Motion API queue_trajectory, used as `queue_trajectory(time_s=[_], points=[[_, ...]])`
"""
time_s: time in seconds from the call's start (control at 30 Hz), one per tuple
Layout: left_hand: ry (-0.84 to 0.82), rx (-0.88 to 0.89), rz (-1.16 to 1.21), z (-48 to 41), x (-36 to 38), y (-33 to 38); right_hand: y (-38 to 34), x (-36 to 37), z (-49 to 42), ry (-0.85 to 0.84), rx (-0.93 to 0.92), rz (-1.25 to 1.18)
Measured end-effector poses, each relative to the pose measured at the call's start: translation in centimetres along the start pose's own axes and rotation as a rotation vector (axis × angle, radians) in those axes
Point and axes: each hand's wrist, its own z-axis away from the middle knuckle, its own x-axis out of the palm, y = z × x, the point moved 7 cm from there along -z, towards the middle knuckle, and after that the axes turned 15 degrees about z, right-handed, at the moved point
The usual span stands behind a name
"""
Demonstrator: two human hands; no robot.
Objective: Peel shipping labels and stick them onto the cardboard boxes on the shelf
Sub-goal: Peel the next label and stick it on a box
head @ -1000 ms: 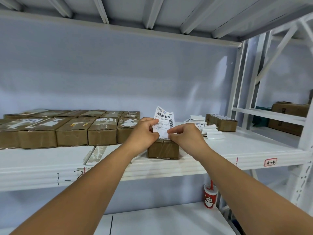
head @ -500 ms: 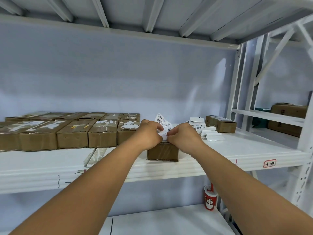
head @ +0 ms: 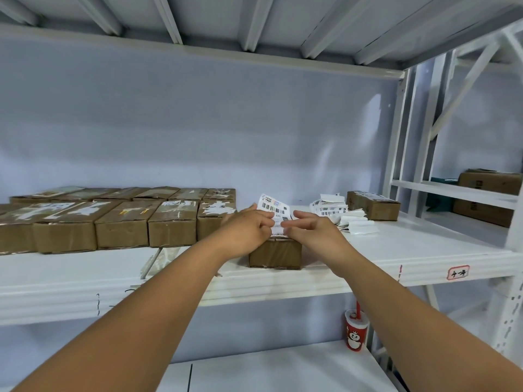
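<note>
Premises: a white metal shelf (head: 396, 250) against a pale wall, with a further shelf board overhead. On the left of the shelf stand two rows of cardboard boxes (head: 121, 230), set close side by side, several with torn white remnants on their taped tops. One single box (head: 274, 254) stands apart at the front edge, centre, directly beneath both hands. The shipping label (head: 273, 207), white with barcodes, is held just above the top of this box, its upper part tilted up and away; its lower part is hidden between the hands, so contact with the box cannot be confirmed. The left hand (head: 244, 233) has its fingers curled and pinches the label's left edge. The right hand (head: 314, 233) is at the label's right edge with fingers loosely bent and partly spread; whether it grips the paper cannot be told. Behind the right hand lies a loose pile of labels (head: 329, 207), with white backing sheets (head: 358, 224) just beside it, and another box (head: 373, 206) further right. A red-outlined tag (head: 458, 272) is fixed to the shelf's front lip. A red paper cup (head: 356, 332) stands on the lower shelf. More boxes (head: 491, 182) occupy the neighbouring rack at right.
</note>
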Motion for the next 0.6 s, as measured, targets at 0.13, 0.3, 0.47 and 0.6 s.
queue_trajectory(time_s=[0.13,0.3,0.47,0.6], points=[[-0.090,-0.030,0.124,-0.2,0.6,-0.9,0.3,0.5,0.1,-0.022,-0.043,-0.109],[-0.140,-0.088,0.300,-0.9,0.3,-1.4,0.6,0.9,0.1,0.011,-0.105,-0.158],[-0.200,-0.167,0.387,-2.1,0.4,-1.9,1.0,1.0,-0.3,0.045,-0.118,-0.164],[-0.404,-0.264,0.301,-2.2,0.3,-1.6,1.0,1.1,-0.3,0.040,-0.124,-0.173]])
